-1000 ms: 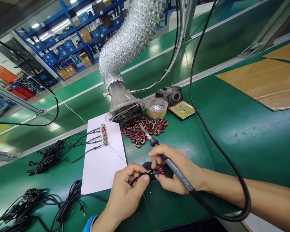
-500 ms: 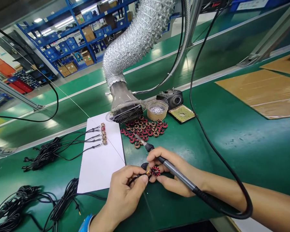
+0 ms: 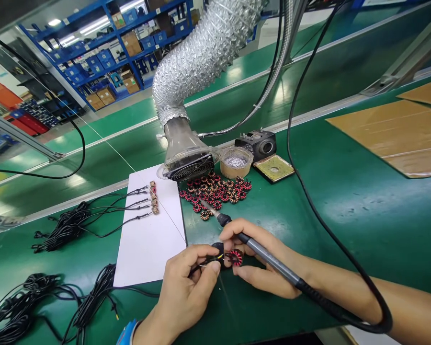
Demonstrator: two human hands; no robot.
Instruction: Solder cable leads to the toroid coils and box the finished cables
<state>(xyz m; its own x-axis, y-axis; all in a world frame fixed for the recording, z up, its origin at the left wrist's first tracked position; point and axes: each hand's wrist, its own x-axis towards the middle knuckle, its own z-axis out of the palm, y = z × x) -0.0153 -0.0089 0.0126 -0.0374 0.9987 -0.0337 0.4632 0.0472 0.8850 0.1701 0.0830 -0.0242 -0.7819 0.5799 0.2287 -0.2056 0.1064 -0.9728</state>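
Note:
My left hand point(image 3: 190, 278) is closed, its thumb and forefinger pinching the end of a black cable point(image 3: 210, 260) where a yellow wire tip shows. My right hand point(image 3: 262, 256) is closed round a soldering iron point(image 3: 271, 260), whose metal tip points up and left toward a pile of small wound ring coils point(image 3: 219, 191). Between the right hand's lower fingers and thumb sits one red-and-black ring coil point(image 3: 236, 258), right beside the cable end. Whether the wires touch the coil's leads is too small to tell. A dark rounded piece point(image 3: 218, 247) shows behind the fingertips.
A fume extractor hood point(image 3: 187, 165) on a silver duct point(image 3: 190, 72) stands behind the pile. Nearby are a bowl of solder bits point(image 3: 236, 163), an iron stand point(image 3: 256, 143) and a sponge tray point(image 3: 274, 167). Left lie white paper point(image 3: 154, 249) and black cable bundles point(image 3: 66, 227). Cardboard point(image 3: 398, 134) lies right.
The ring coil and the right hand with the iron have shifted slightly right. My left hand still pinches the cable, and the dark piece behind the fingertips shows more.

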